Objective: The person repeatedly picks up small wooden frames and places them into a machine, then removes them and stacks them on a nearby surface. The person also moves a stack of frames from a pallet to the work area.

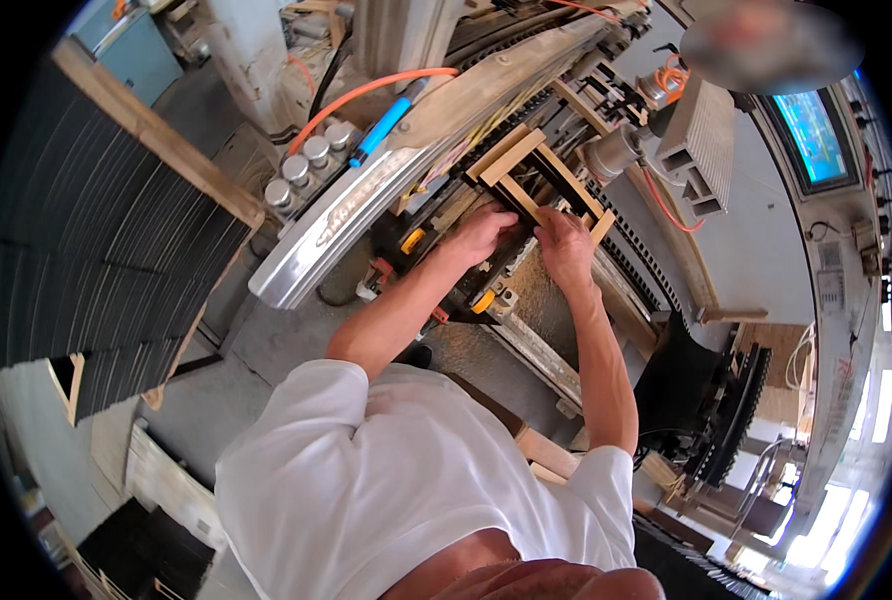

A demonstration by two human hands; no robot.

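Note:
A small frame of pale wooden strips with black faces (514,158) sits on the machine bed in front of me. My right hand (566,245) is at its near side, thumb and fingers pinched on the end of a wooden strip. My left hand (480,233) is just to the left, its fingers curled together at the near left corner, beside a dark strip. What those fingers hold, if anything, is hidden. Below the hands run the machine's rails, with a yellow round knob (483,301) and another yellow knob (413,241).
A curved metal machine cover (311,245) with a blue marker (381,132) and round silver knobs (316,150) lies to the left. Stacked black panels (106,240) stand farther left. A lit screen (814,138), an aluminium profile (701,140) and a toothed chain (646,250) are on the right.

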